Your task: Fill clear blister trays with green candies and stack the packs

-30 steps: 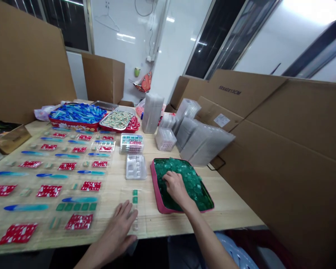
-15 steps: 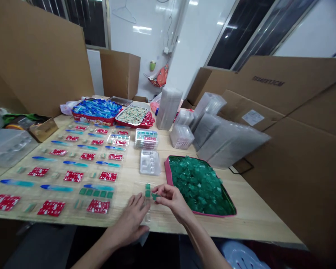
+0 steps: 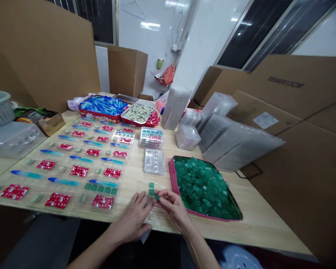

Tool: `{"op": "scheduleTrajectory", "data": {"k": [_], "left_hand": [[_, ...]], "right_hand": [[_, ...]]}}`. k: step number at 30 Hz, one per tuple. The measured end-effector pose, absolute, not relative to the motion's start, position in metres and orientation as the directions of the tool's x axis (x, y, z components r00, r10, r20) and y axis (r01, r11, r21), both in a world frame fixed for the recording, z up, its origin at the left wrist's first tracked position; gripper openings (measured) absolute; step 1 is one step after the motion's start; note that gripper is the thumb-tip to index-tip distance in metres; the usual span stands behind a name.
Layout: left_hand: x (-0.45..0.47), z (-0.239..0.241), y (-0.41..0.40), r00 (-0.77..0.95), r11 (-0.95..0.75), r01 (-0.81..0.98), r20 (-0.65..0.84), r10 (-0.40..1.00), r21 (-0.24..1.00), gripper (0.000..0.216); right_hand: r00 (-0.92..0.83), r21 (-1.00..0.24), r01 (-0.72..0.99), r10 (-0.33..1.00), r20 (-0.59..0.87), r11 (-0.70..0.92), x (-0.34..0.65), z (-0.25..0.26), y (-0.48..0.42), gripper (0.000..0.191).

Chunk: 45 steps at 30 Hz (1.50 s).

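Note:
A clear plastic tray (image 3: 151, 216) lies near the table's front edge, with green square pieces (image 3: 151, 185) in the far compartments of its narrow row. My left hand (image 3: 133, 216) rests over the tray's left side, fingers stretched out and lying flat. Between the thumb and fingers of my right hand (image 3: 174, 209) is a green square piece (image 3: 156, 196), held low over the row just beside the seated ones. To the right, a pink-rimmed tin (image 3: 172, 175) holds a heap of loose green pieces (image 3: 200, 183).
Filled trays with blue pens and red packets (image 3: 79, 171) cover the left. Behind my hands lie an unfilled tray (image 3: 154, 161) and a stack of filled trays (image 3: 151, 138). Farther back stand a tin of blue pens (image 3: 103, 105) and stacked clear plastic (image 3: 175, 108). Cardboard (image 3: 305, 160) walls the right.
My right hand has brought the green square piece slightly closer to the tray's row and turned it. My left hand stays on the tray. The view has shifted a little.

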<state>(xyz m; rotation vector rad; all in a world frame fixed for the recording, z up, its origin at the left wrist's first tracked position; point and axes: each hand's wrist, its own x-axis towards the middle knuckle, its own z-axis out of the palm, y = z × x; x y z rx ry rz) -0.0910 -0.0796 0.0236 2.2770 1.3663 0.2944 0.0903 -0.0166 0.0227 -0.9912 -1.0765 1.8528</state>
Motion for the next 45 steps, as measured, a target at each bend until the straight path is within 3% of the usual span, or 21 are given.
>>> {"op": "scheduleTrajectory", "data": {"k": [4,7,11,14,22,30,37,45], "left_hand": [[-0.091,0.020,-0.080,0.475,-0.397,0.768,-0.031,0.879,0.502,0.067],[-0.091,0.021,-0.080,0.473,-0.401,0.766,-0.017,0.881,0.503,0.062],[-0.091,0.024,-0.081,0.477,-0.411,0.763,-0.006,0.879,0.499,0.060],[-0.091,0.023,-0.081,0.477,-0.399,0.772,-0.035,0.878,0.495,0.064],[-0.090,0.025,-0.081,0.472,-0.376,0.777,-0.071,0.879,0.504,0.057],[-0.091,0.023,-0.081,0.473,-0.381,0.781,-0.071,0.878,0.496,0.056],[-0.092,0.024,-0.082,0.484,-0.390,0.773,-0.068,0.873,0.501,0.056],[-0.093,-0.016,-0.085,0.450,-0.471,0.749,0.165,0.878,0.465,0.058]], "right_hand": [[-0.348,-0.979,-0.100,0.928,-0.134,-0.179,0.095,0.010,-0.011,0.035],[-0.321,-0.997,0.076,0.946,-0.037,-0.013,0.096,0.003,-0.007,0.028],[-0.382,-0.901,0.332,0.913,0.143,0.279,0.093,0.007,-0.007,0.012],[-0.507,-0.817,0.376,0.835,0.213,0.437,0.090,0.015,-0.009,0.015],[-0.573,-0.760,0.381,0.779,0.253,0.527,0.086,0.020,-0.009,0.016],[-0.502,-0.764,0.415,0.824,0.262,0.495,0.085,0.010,-0.012,0.013],[-0.661,-0.558,0.482,0.698,0.274,0.675,0.081,0.015,-0.010,0.024],[-0.682,-0.395,0.597,0.701,0.208,0.698,0.074,0.017,-0.016,0.017]]}}
